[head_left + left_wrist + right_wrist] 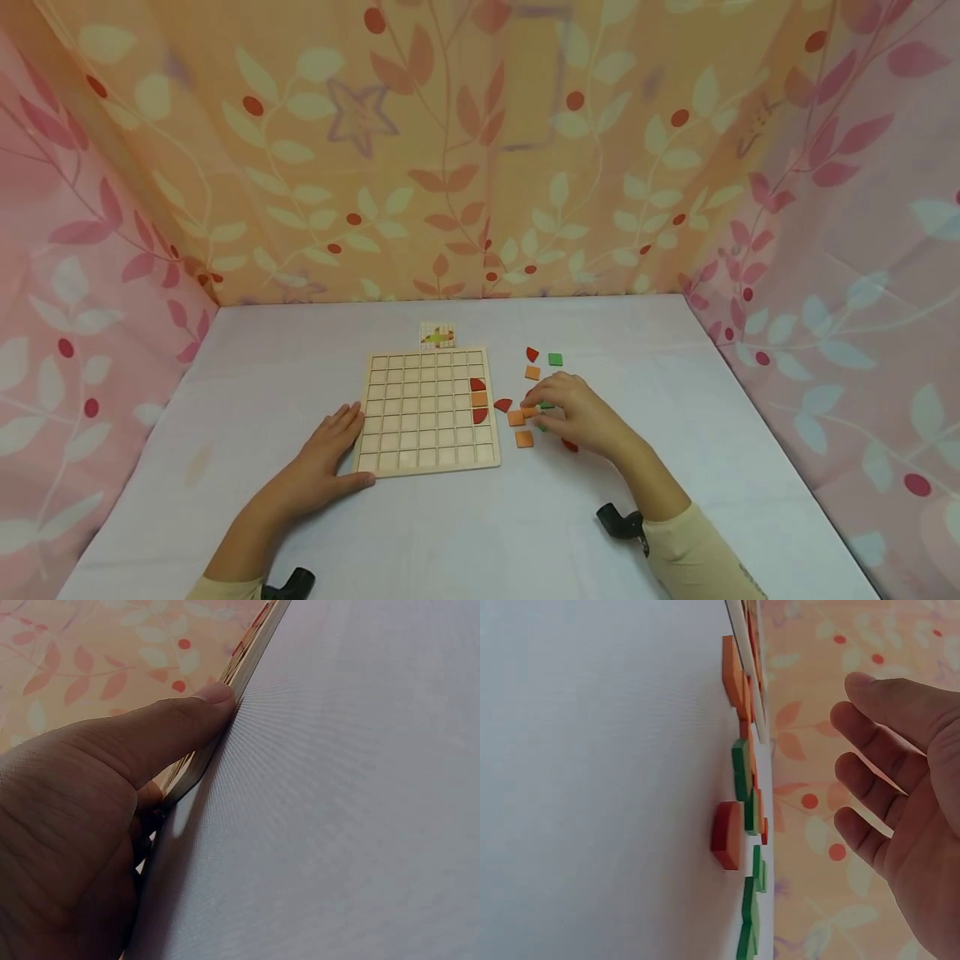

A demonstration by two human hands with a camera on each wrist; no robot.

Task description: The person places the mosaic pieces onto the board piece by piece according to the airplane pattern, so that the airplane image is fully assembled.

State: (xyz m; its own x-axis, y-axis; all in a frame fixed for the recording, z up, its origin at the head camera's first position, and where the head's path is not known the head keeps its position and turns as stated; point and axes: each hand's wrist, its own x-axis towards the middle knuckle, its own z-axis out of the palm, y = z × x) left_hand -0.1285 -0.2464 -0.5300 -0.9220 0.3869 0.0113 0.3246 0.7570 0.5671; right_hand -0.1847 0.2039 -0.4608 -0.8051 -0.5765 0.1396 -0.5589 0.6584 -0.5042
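Note:
A wooden grid board [420, 417] lies on the white tabletop. In its right column an orange square [479, 400] sits between two red rounded pieces. My left hand [324, 458] rests at the board's lower left corner, straight fingers along the left edge; in the left wrist view the thumb [180, 724] lies against the board's edge. Over the loose pieces right of the board, my right hand [577, 412] hovers. Its fingers, loosely bent, have nothing between them in the right wrist view [922, 787]. Orange squares [516, 418] and a red piece [503, 405] lie near its fingertips.
A small picture card [437, 336] stands just behind the board. Farther back on the right lie a green square [555, 359], another orange square [532, 372] and a red piece [532, 354]. Patterned cloth [450, 167] hangs around the tabletop on three sides.

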